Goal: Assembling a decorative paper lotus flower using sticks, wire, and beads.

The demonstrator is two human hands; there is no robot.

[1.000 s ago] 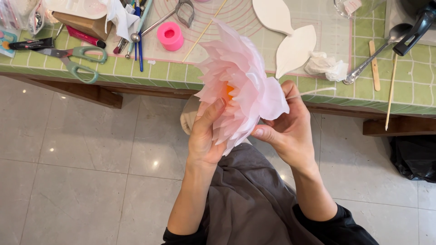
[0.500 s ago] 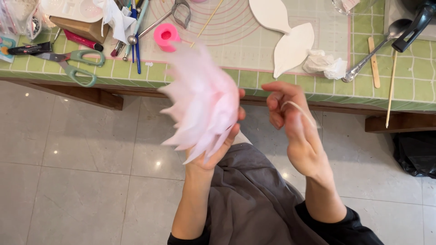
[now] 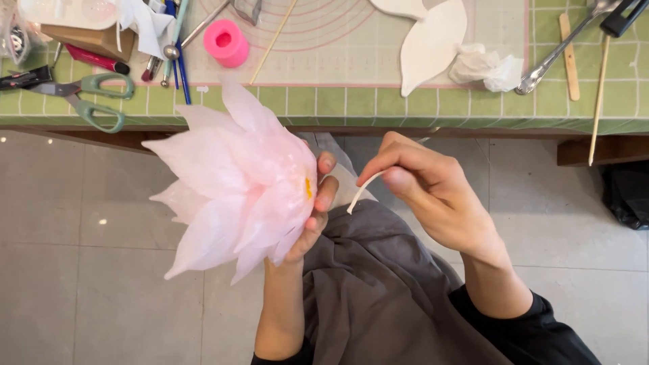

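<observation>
Cupping from behind, the left hand (image 3: 312,216) is curled around the pink paper flower (image 3: 233,182), held above the lap, petals turned left. A thin white strip (image 3: 363,189) is pinched between thumb and fingers of the right hand (image 3: 433,192). Green-handled scissors (image 3: 94,94) and a pink roll (image 3: 226,42) are seen on the table (image 3: 405,108) beyond.

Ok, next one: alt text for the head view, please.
The left hand holds a large pale pink paper flower over the lap, while the right hand pinches a thin white strip beside it. Behind, a green gridded table carries scissors and a pink roll.
</observation>
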